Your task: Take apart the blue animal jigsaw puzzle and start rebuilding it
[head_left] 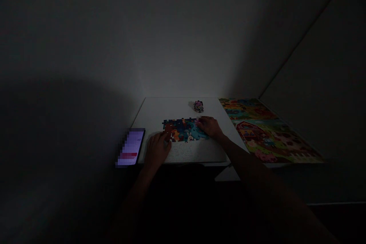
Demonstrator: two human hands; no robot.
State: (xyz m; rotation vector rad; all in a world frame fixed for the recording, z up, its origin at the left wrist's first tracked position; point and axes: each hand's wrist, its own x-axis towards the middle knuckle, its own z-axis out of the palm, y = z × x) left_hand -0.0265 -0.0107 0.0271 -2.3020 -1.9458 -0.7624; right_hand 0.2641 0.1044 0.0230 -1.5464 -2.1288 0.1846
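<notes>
A partly joined jigsaw puzzle [187, 129] lies on the white table, showing a dark blue scene with animals, among them a white rabbit. My left hand [156, 148] rests at its lower left corner, fingers apart and touching the edge. Over the puzzle's upper right part is my right hand [211, 126], its fingers pinched on a small pinkish puzzle piece [198, 121] that they partly cover. Behind the puzzle stands a stack of loose puzzle pieces [198, 106], pink on top.
A lit phone [132, 146] is at the table's left edge, its screen partly blurred. To the right lie two colourful pictures, a farm scene [274, 143] and another animal scene [246, 108] behind it. Walls stand behind the white table [166, 105]. The room is dim.
</notes>
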